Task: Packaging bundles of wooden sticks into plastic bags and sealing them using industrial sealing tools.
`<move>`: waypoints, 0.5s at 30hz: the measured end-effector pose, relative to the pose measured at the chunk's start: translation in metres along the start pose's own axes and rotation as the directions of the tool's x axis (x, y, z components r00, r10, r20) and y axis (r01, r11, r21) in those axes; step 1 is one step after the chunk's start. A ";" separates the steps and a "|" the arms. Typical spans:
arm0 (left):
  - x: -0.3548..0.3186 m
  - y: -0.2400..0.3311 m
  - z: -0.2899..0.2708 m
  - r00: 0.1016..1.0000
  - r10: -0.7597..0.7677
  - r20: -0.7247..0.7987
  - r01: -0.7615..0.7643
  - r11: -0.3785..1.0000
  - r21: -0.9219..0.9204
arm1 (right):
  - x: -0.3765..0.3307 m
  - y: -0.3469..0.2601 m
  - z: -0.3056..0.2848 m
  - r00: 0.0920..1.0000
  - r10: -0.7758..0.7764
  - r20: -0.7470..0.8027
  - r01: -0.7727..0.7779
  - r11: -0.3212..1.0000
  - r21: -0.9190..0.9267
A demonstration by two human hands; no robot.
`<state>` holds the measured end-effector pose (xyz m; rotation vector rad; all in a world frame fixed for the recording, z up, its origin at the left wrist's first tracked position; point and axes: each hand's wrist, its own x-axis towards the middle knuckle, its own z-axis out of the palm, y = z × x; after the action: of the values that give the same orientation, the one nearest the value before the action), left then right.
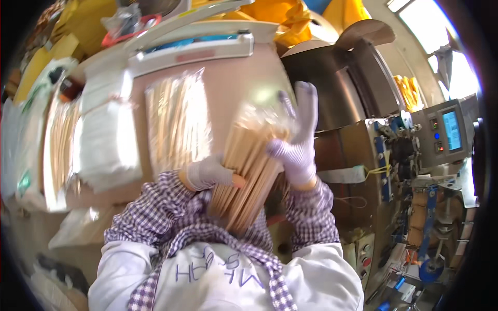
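A bundle of thin wooden sticks in a clear plastic bag is held tilted in front of my chest. My left hand, in a pale glove with a bare fingertip showing, is closed around its left side. On the other side, my gloved right hand has its fingers stretched up and apart, and its thumb lies against the upper part of the bag. The bag's crinkled top end is blurred. Flat on the table, to the left of the bundle, lies another clear bag of sticks.
A stack of white plastic bags and an open pack of sticks lie at the left. Along the table's back stands a long white bar-shaped device. A metal hopper and machinery with a control screen stand at the right.
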<state>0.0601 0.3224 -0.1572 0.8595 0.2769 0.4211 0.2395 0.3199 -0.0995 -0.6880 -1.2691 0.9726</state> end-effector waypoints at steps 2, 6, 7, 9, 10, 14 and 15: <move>-0.030 -0.030 0.010 0.998 -0.063 0.025 0.067 0.973 -0.220 | -0.009 0.014 0.011 0.860 0.400 0.315 -0.478 0.849 0.226; -0.072 -0.072 0.028 0.972 -0.141 -0.190 0.033 0.876 -0.481 | -0.033 0.065 0.016 0.722 0.434 0.539 -0.619 0.754 0.221; -0.088 -0.073 0.027 0.967 -0.140 -0.214 0.020 0.876 -0.483 | -0.041 0.064 0.021 0.714 0.492 0.499 -0.664 0.702 0.257; -0.112 -0.067 0.028 0.846 0.262 -0.465 0.051 0.829 0.558 | -0.046 0.059 0.032 0.688 0.468 0.555 -0.690 0.659 0.299; -0.129 -0.066 0.021 0.764 0.492 -0.419 -0.015 0.661 0.750 | -0.047 0.059 0.035 0.680 0.466 0.567 -0.696 0.654 0.296; -0.158 -0.029 0.013 0.599 0.793 -0.112 0.242 -0.046 0.969 | -0.051 0.064 0.055 0.659 0.469 0.588 -0.727 0.598 0.338; -0.153 -0.034 -0.001 0.644 0.762 -0.062 0.343 -0.215 0.915 | -0.051 0.066 0.064 0.646 0.467 0.604 -0.741 0.575 0.347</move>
<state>-0.0673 0.2320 -0.1742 2.5119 1.3951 1.0257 0.1626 0.2989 -0.1678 -0.4252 -1.0113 2.1322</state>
